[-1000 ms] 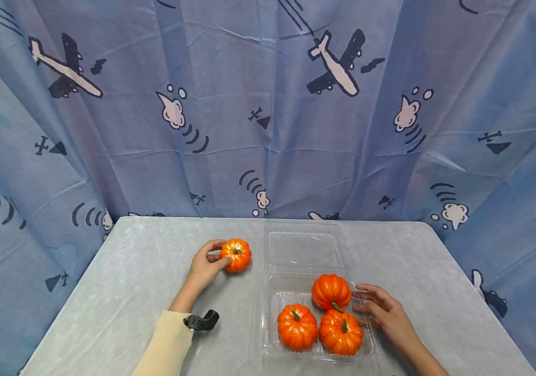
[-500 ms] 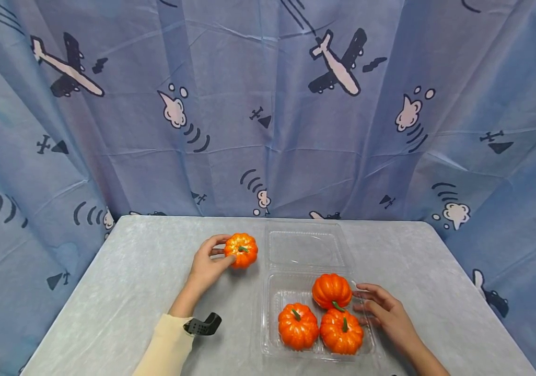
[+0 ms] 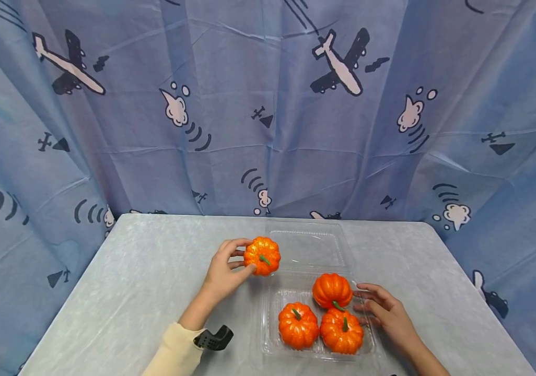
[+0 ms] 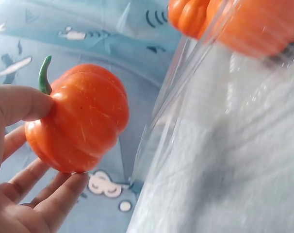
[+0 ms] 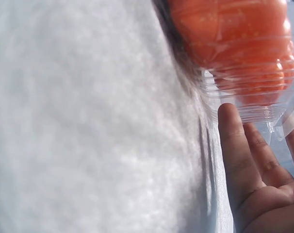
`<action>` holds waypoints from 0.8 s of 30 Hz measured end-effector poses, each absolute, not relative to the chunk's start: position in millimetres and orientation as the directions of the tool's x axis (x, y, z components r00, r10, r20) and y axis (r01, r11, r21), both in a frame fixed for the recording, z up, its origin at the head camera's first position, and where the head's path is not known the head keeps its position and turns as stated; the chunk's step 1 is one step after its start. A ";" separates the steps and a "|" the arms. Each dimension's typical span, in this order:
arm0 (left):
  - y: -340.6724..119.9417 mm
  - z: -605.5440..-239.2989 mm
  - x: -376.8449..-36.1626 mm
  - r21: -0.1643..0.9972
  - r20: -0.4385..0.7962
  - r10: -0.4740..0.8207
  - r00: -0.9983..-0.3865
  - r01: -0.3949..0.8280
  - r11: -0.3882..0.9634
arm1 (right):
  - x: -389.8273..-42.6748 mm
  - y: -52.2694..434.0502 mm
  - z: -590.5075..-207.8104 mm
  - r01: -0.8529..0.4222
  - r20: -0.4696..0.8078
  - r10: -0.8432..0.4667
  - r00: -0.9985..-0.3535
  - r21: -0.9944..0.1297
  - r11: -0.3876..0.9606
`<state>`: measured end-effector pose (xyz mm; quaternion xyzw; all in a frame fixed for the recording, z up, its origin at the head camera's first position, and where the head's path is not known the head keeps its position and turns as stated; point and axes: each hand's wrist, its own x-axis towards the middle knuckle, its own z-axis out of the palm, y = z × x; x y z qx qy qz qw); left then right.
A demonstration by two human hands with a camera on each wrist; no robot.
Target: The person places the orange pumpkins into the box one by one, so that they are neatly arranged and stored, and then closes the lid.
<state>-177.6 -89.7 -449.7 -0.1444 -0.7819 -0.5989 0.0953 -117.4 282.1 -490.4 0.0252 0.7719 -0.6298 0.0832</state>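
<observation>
My left hand (image 3: pixel 223 274) pinches a small orange pumpkin (image 3: pixel 261 256) with a green stem, thumb near the stem and fingers around the far side. In the left wrist view this pumpkin (image 4: pixel 84 119) is lifted, beside the clear wall of a plastic clamshell box (image 3: pixel 281 297). Three more pumpkins sit in the box: one at its back right (image 3: pixel 331 290), one at front left (image 3: pixel 298 326) and one at front right (image 3: pixel 341 332). My right hand (image 3: pixel 390 316) has its fingers extended against the box's right side; in the right wrist view its fingertips are right at the ribbed wall.
The box's clear lid (image 3: pixel 305 248) lies opened flat behind it. A pale grey cloth covers the table (image 3: pixel 131 292). A blue curtain (image 3: pixel 230 130) with printed planes hangs behind the table's far edge. A black strap (image 3: pixel 213 338) is on the left wrist.
My left hand has lifted the pumpkin and carried it to the right, to the box's back left corner. The right hand and the three boxed pumpkins stay in place.
</observation>
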 end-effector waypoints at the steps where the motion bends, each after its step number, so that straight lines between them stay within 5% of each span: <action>1: -87.2 -448.9 -175.9 0.904 0.330 0.124 -0.936 0.352 0.242 | -117.5 282.0 -490.2 0.145 -0.161 -0.064 -0.985 -0.968 0.206; 24: -48.3 -457.5 -163.5 0.721 0.465 0.396 -0.792 0.599 0.350 | -117.4 282.3 -490.1 0.130 -0.149 -0.081 -0.985 -0.970 0.204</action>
